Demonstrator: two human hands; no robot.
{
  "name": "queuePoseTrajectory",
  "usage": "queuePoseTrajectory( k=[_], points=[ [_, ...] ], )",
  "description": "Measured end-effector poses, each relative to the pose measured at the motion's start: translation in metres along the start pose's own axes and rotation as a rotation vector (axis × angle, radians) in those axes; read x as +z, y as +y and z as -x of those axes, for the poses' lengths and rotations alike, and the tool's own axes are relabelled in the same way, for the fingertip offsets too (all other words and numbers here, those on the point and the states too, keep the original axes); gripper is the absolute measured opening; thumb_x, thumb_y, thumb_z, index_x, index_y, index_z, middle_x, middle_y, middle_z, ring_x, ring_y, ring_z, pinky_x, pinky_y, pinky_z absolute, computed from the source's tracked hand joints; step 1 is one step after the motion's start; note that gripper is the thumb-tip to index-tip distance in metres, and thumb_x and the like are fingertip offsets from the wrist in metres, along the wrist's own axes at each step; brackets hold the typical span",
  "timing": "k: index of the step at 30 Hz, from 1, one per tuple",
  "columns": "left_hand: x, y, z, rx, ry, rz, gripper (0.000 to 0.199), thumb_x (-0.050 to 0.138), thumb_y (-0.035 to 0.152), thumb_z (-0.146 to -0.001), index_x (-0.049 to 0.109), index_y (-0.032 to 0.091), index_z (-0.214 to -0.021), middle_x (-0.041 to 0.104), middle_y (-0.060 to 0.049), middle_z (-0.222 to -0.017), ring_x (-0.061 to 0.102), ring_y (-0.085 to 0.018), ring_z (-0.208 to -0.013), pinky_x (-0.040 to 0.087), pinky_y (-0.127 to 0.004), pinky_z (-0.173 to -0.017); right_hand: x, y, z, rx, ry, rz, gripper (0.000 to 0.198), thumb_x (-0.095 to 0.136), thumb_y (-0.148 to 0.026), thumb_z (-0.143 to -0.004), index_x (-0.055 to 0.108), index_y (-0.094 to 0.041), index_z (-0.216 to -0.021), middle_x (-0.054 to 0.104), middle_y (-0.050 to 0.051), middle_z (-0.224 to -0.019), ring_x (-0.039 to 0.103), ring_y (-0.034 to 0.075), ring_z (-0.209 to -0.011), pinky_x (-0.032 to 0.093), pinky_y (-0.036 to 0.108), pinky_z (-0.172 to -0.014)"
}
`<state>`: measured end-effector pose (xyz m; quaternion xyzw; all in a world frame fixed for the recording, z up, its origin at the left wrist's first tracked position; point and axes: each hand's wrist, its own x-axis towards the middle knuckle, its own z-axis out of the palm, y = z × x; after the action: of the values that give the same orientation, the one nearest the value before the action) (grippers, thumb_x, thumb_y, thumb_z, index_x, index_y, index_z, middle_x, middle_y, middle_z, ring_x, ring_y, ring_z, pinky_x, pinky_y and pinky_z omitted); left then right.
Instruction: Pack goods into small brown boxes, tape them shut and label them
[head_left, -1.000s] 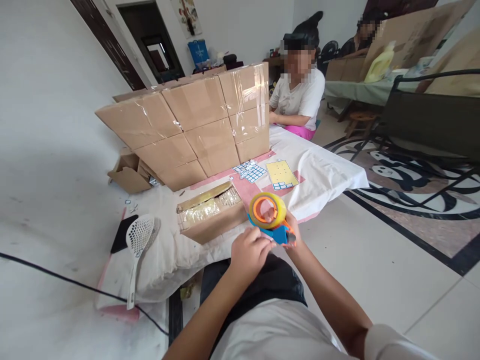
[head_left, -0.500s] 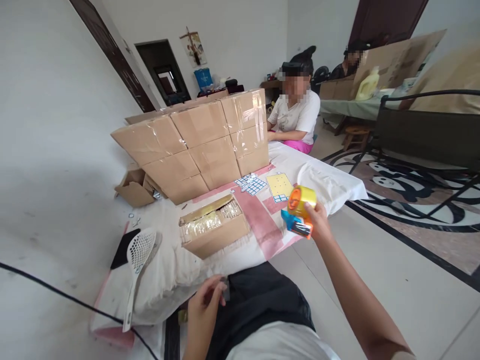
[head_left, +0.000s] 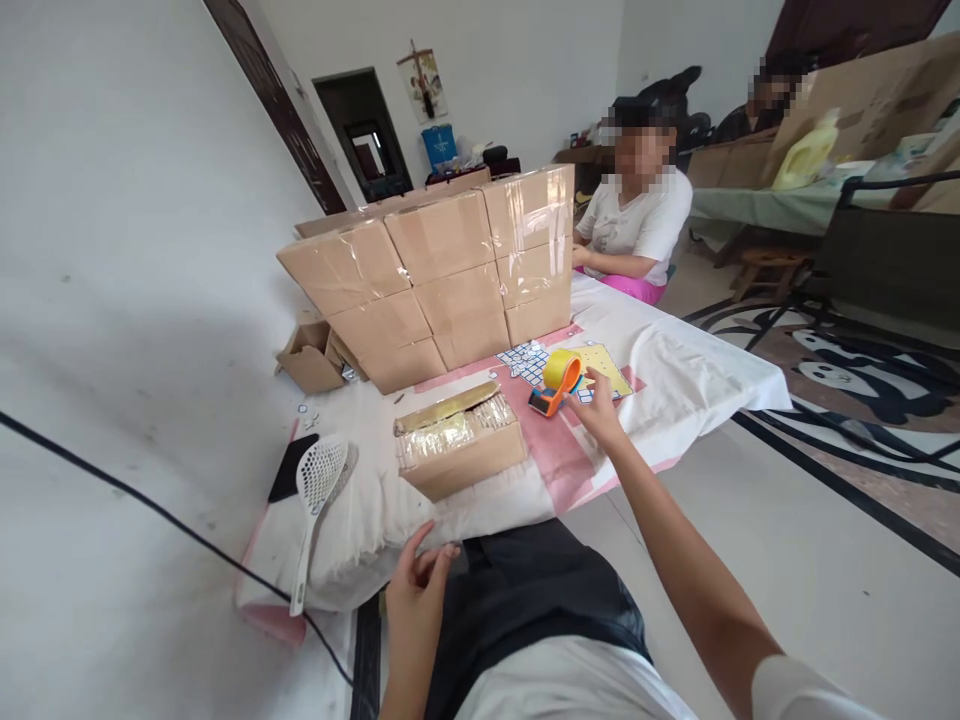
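A tape dispenser (head_left: pixel 556 384), orange with a yellow roll of tape, rests on the table cover. Just to its right is my right hand (head_left: pixel 598 408), fingers spread, the thumb close to the dispenser; whether it still touches cannot be told. My left hand (head_left: pixel 421 580) hovers over my lap at the table's near edge, its fingers parted and nothing visible in them. In front of it lies a cardboard box (head_left: pixel 469 463) with its top flaps partly raised and shiny tape across what is inside.
Stacked taped cartons (head_left: pixel 457 275) form a wall at the back of the table (head_left: pixel 690 350). A white slotted skimmer (head_left: pixel 321 480) lies at left. Sticker sheets, one yellow (head_left: pixel 611 362), lie behind the dispenser. A co-worker (head_left: pixel 637 215) sits beyond the far corner.
My right hand has brought the tape dispenser down to the table and its fingers have opened. My left hand's fingers have spread apart. The view has swung left.
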<state>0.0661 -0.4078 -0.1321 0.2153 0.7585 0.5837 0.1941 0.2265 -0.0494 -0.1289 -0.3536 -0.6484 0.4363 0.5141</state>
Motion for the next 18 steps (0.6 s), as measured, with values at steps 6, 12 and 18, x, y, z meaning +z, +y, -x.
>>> queuePoseTrajectory(
  k=[6,12,18],
  points=[
    [0.021,0.030,-0.010,0.036,-0.086,0.114,0.056,0.074,0.053,-0.083,0.063,0.018,-0.124,0.077,-0.003,-0.074,0.077,-0.023,-0.086,0.057,-0.034,-0.088,0.033,-0.069,0.115,-0.199,-0.518,-0.115,0.018,0.071,-0.037,-0.090,0.072,-0.026,-0.104,0.066,0.007,-0.107,0.062,0.023,-0.094,0.046,0.034,-0.074],
    [0.040,0.058,-0.007,0.112,-0.124,0.198,0.051,0.074,0.050,-0.083,0.062,0.018,-0.120,0.077,-0.004,-0.075,0.077,-0.023,-0.082,0.057,-0.034,-0.084,0.075,-0.110,0.133,-0.121,-0.586,-0.244,0.011,0.073,-0.032,-0.088,0.074,-0.024,-0.096,0.066,0.004,-0.092,0.059,0.017,-0.077,0.041,0.030,-0.066],
    [0.038,0.033,0.002,0.075,-0.201,-0.087,0.082,0.063,0.055,-0.091,0.033,0.014,-0.155,0.070,0.003,-0.060,0.069,-0.021,-0.061,0.049,-0.031,-0.066,0.077,-0.145,0.096,-0.263,-0.424,-0.211,0.018,0.064,-0.031,-0.093,0.068,-0.023,-0.078,0.065,0.003,-0.084,0.058,0.019,-0.078,0.042,0.033,-0.069]
  ],
)
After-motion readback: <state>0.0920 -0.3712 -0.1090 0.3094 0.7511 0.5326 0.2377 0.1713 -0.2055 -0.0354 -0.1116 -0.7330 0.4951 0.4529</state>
